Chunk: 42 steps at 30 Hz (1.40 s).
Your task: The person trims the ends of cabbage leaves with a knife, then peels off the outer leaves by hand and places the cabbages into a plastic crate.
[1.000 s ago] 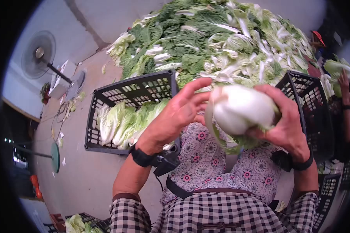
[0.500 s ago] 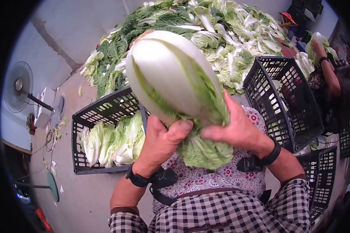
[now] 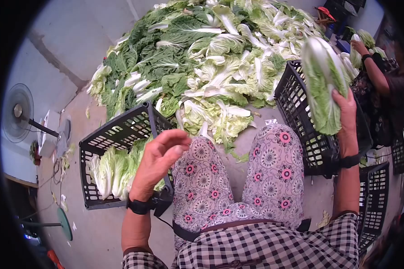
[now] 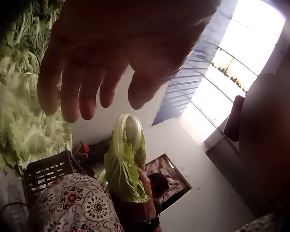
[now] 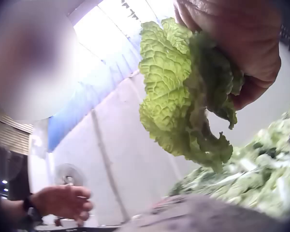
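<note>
My right hand (image 3: 347, 114) grips a napa cabbage (image 3: 321, 87) by its leafy lower end, with the white base pointing up. In the head view it overlaps the black plastic crate (image 3: 296, 105) on the right. The right wrist view shows the crinkled green leaf tips of the cabbage (image 5: 166, 92) hanging below the right hand (image 5: 241, 41). My left hand (image 3: 157, 159) holds nothing; its fingers are loosely bent above the left knee, beside the left black crate (image 3: 86, 179). Several napa cabbages (image 3: 116, 168) lie side by side in that crate.
A large heap of loose cabbage leaves (image 3: 211, 58) spreads ahead of my knees. Another person (image 3: 381, 85) handles cabbage at the far right. More black crates (image 3: 375, 201) stand at the lower right. A fan (image 3: 18, 107) and cables are on the left.
Both hands held the cabbage in front of me half a second ago. The left hand has let go and moved left; the right hand has carried the cabbage right, towards the right crate.
</note>
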### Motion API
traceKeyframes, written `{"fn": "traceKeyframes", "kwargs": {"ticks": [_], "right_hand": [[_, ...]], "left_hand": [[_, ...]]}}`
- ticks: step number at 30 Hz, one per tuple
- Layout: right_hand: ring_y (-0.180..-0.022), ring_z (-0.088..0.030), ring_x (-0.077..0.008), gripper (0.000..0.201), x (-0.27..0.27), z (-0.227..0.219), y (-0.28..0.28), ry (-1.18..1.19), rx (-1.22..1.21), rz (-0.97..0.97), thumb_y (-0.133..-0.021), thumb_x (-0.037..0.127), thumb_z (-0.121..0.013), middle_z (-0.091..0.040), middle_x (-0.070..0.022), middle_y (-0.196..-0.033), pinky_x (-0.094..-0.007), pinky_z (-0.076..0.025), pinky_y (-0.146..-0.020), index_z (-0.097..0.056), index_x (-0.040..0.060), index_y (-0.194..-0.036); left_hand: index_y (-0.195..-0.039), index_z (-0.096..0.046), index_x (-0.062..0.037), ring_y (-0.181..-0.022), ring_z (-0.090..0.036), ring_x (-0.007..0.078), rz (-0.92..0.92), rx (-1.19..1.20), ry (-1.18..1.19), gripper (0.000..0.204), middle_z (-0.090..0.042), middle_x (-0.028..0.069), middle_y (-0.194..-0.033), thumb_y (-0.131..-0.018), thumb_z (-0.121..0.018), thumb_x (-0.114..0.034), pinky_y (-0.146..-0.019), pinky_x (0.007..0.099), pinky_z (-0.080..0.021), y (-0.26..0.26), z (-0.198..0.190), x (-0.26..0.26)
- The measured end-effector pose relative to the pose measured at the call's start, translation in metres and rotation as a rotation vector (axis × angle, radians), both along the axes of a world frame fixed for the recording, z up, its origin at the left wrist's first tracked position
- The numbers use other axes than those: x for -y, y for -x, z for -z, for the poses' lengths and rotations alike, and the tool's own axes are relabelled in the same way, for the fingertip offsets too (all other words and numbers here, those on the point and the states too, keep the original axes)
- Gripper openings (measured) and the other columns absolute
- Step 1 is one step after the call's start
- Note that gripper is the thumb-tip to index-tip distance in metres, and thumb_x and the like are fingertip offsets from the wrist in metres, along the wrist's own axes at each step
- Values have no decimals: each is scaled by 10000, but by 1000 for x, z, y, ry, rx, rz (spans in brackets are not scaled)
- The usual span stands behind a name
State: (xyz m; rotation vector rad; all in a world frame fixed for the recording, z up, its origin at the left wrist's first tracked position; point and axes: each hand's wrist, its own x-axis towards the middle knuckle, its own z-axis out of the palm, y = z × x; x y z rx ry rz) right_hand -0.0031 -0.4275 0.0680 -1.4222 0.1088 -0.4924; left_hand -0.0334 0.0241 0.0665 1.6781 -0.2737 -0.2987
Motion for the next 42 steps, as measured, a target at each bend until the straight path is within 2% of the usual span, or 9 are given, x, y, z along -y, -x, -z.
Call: {"fn": "traceKeyframes", "kwargs": {"ticks": [7,12,15,18,20,25,29,32,42], "right_hand": [[-1009,-569,-177,539,108,39,-5,326,-161,318,-795,95,-648,-555,-116,-1151,-284,-454,-883,-426,-36,-1268],[-1173,-456,-242,888,114,41,-18,459,-357,288,-763,284,-711,-352,-212,-1360,-326,-396,-954,-186,-41,-1400],[-1120,-495,-226,764,140,73,-22,821,-600,334,-751,351,-699,-491,-186,-1248,-305,-418,-907,-381,-64,-1308],[-1064,-531,-209,601,138,74,-15,892,-703,133,-779,319,-673,-565,-159,-1151,-295,-422,-892,-495,-64,-1206],[-1010,-551,-194,467,147,88,-15,851,-504,25,-822,249,-623,-588,-137,-1094,-300,-425,-875,-526,-69,-1150],[-1068,-533,-207,431,51,30,-4,721,-286,-71,-901,202,-538,-556,-127,-1158,-303,-394,-939,-465,-53,-1240],[-1054,-537,-193,414,-23,11,9,643,-329,-410,-907,208,-517,-550,-120,-1157,-295,-422,-896,-462,-20,-1249],[-999,-546,-179,475,-91,-4,27,588,-270,-558,-820,264,-622,-573,-92,-1073,-297,-408,-906,-500,-14,-1184],[-1102,-492,-269,520,-144,-14,31,917,-227,-780,-732,340,-669,-557,-142,-1104,-355,-351,-972,-554,-19,-1090]], "left_hand": [[-1138,-539,-9,-887,-598,139,-232,-42,-77,402,-618,90,-1018,-852,-615,-281,-740,248,-472,0,15,-59],[-1139,-538,-11,-886,-600,142,-239,-69,-129,418,-621,88,-1014,-857,-607,-311,-737,255,-472,5,17,-67],[-1142,-535,-16,-889,-598,139,-252,-70,-124,403,-622,86,-1019,-863,-601,-299,-736,257,-470,8,19,-72],[-1146,-526,-19,-897,-594,136,-270,-88,-147,374,-621,82,-1031,-870,-596,-261,-736,256,-465,10,22,-85],[-1136,-531,-18,-904,-583,133,-275,-51,-232,369,-614,76,-1028,-875,-582,-274,-743,258,-457,8,23,-96],[-1145,-532,-24,-933,-566,122,-323,27,-342,372,-606,61,-1044,-888,-552,-292,-753,258,-448,5,20,-132],[-1140,-541,23,-901,-561,129,-354,-7,-487,387,-617,80,-1020,-875,-583,-256,-781,278,-451,2,32,-167],[-1157,-542,-38,-840,-533,101,-284,-126,-573,509,-598,25,-1016,-816,-608,-410,-680,245,-435,-6,48,-192],[-1247,-496,-53,-922,-570,188,-221,-476,-664,612,-583,89,-1093,-802,-623,-453,-652,308,-486,-36,106,-220]]}}
